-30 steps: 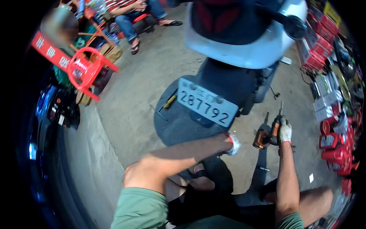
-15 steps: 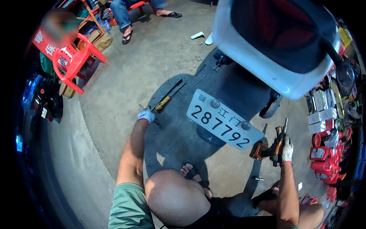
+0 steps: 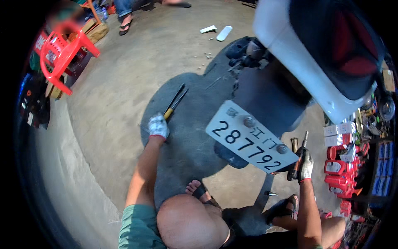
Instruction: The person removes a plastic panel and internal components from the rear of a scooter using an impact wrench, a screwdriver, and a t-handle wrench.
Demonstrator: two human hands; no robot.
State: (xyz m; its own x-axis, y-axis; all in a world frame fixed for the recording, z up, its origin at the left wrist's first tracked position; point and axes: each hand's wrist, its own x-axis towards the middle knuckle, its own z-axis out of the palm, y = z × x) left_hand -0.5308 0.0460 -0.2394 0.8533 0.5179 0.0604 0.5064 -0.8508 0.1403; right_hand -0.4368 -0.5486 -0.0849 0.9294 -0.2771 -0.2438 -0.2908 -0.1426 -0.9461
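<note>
My left hand (image 3: pixel 158 126), in a white work glove, reaches out over the concrete floor and closes on the yellow handle end of a long screwdriver (image 3: pixel 174 102) lying beside a second dark tool. My right hand (image 3: pixel 306 165), also gloved, grips a dark tool with an orange body (image 3: pixel 299 157) held upright just right of the scooter's white number plate (image 3: pixel 249 142). The plate hangs on the rear of a white and black scooter (image 3: pixel 298 70) in front of me. My bare knee (image 3: pixel 188 222) fills the lower middle.
A red plastic chair (image 3: pixel 62 56) stands at the upper left, with another person's sandalled feet (image 3: pixel 126 25) beyond it. Red boxes and packaged parts (image 3: pixel 344 166) crowd the right edge. Small white pieces (image 3: pixel 215 31) lie on the floor at the top. A small bit (image 3: pixel 271 193) lies near my foot.
My left hand has swung from beside the number plate out to the left and reached the screwdriver on the floor. The view has tilted down and left. My right hand keeps its tool.
</note>
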